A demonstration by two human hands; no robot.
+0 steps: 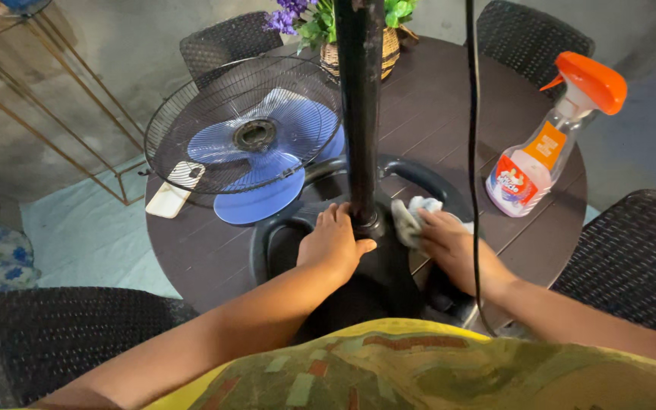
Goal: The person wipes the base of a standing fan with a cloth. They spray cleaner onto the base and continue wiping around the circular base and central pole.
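Head view: left hand (333,241) grips pole (360,114) (right hand (449,241) presses cloth (413,216)).

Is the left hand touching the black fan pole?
Touching. The head view shows the left hand wrapped against the base of the black fan pole, with no gap.

Black pole (359,114) cut off at top edge, cloth (411,216) half hidden — right hand (449,243)

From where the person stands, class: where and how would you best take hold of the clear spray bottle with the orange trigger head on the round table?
Probably by the narrow neck just under the orange head of the clear spray bottle, coming from its near side with the right hand. The bottle stands upright, alone on the dark round table, its trigger pointing left, so the neck is free and slim enough to wrap.
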